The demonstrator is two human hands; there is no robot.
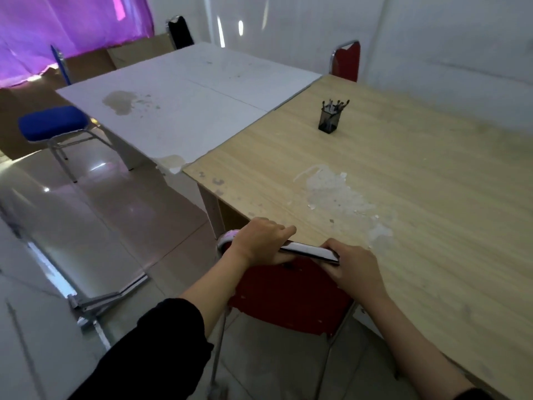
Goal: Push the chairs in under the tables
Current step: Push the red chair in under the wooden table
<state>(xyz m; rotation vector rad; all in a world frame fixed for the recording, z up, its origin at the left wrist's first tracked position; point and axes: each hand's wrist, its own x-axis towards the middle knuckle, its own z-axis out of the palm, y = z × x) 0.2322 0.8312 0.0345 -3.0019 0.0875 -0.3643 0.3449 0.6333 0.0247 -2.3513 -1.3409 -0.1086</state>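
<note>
A red chair [291,301] with a chrome frame stands right in front of me, its backrest against the near edge of the wooden table [403,180]. My left hand [259,241] grips the left end of the backrest's top rail. My right hand [354,264] grips the right end of the same rail. The seat is hidden beneath the backrest and the tabletop. A white table [178,105] joins the wooden one on its left.
A blue chair [53,122] stands out from the white table's left side. A second red chair [346,62] sits at the wooden table's far end, a black chair [180,31] beyond the white table. A black pen holder [328,119] stands on the wood. Glossy tiled floor lies left.
</note>
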